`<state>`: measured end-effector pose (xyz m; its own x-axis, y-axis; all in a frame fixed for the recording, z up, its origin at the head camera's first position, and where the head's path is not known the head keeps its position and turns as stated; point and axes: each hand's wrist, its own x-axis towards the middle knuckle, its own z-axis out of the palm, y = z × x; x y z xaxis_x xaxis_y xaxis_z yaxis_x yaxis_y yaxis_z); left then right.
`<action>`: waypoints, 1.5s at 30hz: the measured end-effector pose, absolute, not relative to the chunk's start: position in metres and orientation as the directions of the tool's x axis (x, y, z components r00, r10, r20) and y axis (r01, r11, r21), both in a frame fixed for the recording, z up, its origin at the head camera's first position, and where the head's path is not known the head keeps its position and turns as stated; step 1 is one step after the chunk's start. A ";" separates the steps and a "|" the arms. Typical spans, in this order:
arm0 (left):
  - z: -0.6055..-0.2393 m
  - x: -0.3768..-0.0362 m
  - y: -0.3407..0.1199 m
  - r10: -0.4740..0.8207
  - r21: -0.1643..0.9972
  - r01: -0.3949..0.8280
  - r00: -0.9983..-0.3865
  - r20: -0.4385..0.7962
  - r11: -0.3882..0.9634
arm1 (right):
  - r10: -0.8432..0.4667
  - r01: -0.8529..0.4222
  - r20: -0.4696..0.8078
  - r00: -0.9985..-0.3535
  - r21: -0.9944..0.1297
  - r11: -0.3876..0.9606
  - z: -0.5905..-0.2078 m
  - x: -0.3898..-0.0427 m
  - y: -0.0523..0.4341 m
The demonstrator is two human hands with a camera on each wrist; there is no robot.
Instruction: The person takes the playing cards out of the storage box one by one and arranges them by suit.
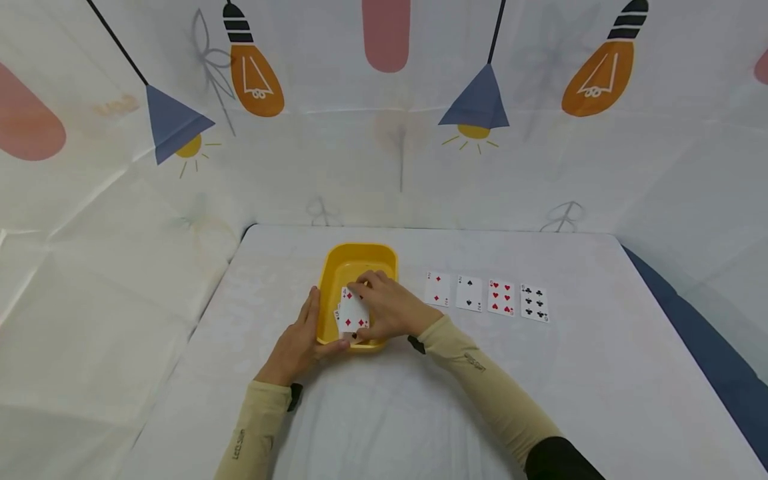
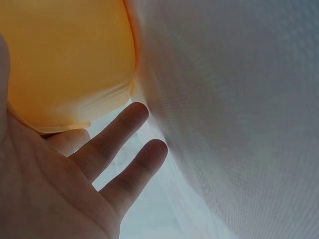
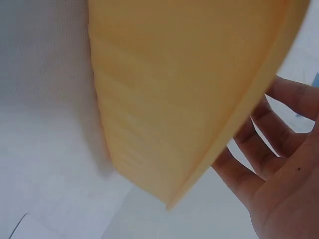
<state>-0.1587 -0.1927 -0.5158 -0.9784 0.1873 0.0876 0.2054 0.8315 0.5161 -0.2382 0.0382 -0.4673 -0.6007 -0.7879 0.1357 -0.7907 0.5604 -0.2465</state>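
Tray [image 1: 349, 262] sits left of centre on tabletop [image 1: 462, 393]. Stacked cards [image 1: 353, 311] down inside it, toward near end; how many lie under top one, hard to tell beneath fingers. Left hand [image 1: 298, 343] flanks tray's left side; right hand [image 1: 393, 308] reaches in over right rim, onto stack. Out to tray's right, row of four, left to right: two of diamonds [image 1: 437, 289], two of spades [image 1: 469, 293], six of hearts [image 1: 501, 297], six of clubs [image 1: 535, 303]. Behind everything, hanging sheet [image 1: 360, 157].
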 end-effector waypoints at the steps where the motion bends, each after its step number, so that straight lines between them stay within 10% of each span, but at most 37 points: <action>1: -0.516 -0.159 -0.193 0.187 0.516 0.204 -0.979 0.086 0.832 | -0.785 -0.788 0.142 -0.603 -0.258 0.558 -0.466 -0.238 0.040; 45: -0.512 -0.161 -0.180 0.115 0.556 0.111 -0.993 0.027 0.824 | -0.678 -0.678 0.111 -0.727 -0.276 0.681 -0.470 -0.238 0.162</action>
<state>-0.1614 -0.1797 -0.5116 -0.9930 0.1149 0.0271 0.1105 0.8238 0.5559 -0.2383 0.1615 -0.4704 -0.7266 -0.6780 0.1109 -0.6778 0.6812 -0.2765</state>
